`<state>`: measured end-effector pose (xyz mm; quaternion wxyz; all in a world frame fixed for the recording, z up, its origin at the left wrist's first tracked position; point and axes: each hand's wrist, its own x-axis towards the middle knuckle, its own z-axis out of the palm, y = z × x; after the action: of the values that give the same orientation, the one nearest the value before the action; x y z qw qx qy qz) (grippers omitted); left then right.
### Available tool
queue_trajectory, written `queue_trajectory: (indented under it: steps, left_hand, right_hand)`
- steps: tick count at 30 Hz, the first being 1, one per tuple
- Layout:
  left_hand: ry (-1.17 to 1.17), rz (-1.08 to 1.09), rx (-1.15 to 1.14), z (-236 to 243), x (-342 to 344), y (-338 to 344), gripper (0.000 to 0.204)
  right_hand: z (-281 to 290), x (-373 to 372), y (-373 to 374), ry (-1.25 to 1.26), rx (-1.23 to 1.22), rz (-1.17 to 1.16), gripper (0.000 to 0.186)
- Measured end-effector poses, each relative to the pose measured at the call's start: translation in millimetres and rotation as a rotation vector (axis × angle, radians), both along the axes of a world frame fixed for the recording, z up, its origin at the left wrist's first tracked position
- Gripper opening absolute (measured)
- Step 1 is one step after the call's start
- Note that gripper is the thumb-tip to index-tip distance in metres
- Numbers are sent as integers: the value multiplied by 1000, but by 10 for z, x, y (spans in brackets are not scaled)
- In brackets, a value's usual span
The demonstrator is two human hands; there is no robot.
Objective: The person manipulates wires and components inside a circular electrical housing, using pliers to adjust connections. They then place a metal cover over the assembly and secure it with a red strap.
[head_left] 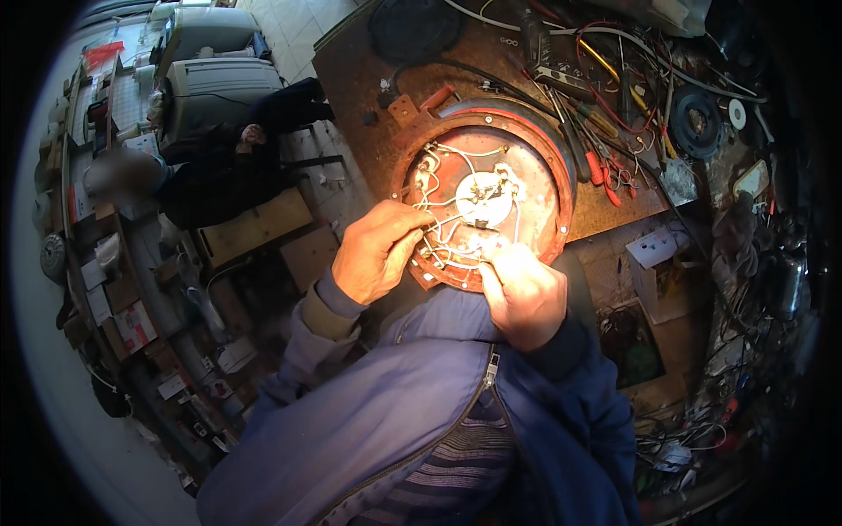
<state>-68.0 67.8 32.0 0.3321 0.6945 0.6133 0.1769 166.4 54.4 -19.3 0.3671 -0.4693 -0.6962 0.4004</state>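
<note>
A round reddish-brown metal housing lies open in front of me at the table's near edge. Inside it, thin white wires run between the left rim and a white round part near the middle. My left hand is at the housing's left side, thumb and forefinger pinched on a white wire. At the near rim, my right hand has its thumb and fingers pressed together where white wires end. Strong glare there hides what is between those fingertips.
Pliers with red handles, screwdrivers and cables clutter the brown table beyond and right of the housing. A black disc lies farther right. At the left, another person in dark clothes is near shelves with boxes.
</note>
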Motion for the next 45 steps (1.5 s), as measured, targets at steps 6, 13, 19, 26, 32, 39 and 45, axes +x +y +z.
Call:
queue_trajectory:
  steps: [6,13,19,26,32,39,45]
  left_hand:
    - [33,133,31,-6,-43,-99,18]
    - [70,25,54,-23,-36,-154,34]
    - [111,-76,121,-45,-58,-149,32]
    - [104,-99,112,-88,-123,-128,26]
    - [83,-118,105,-104,-158,-119,22]
    - [128,-146,125,-82,-135,-123,21]
    - [140,-146,110,-59,-110,-114,21]
  right_hand:
    - [30,-64,6,-15,-30,7,15]
    - [-38,-158,-10,-34,4,52,16]
    - [88,-77,40,6,-83,-81,12]
    - [45,-86,9,-20,-82,-87,14]
    - [66,-163,-13,-52,-18,-53,15]
    - [51,-142,-29,42,-84,-174,15]
    - [50,-13,-74,44,-119,-297,15]
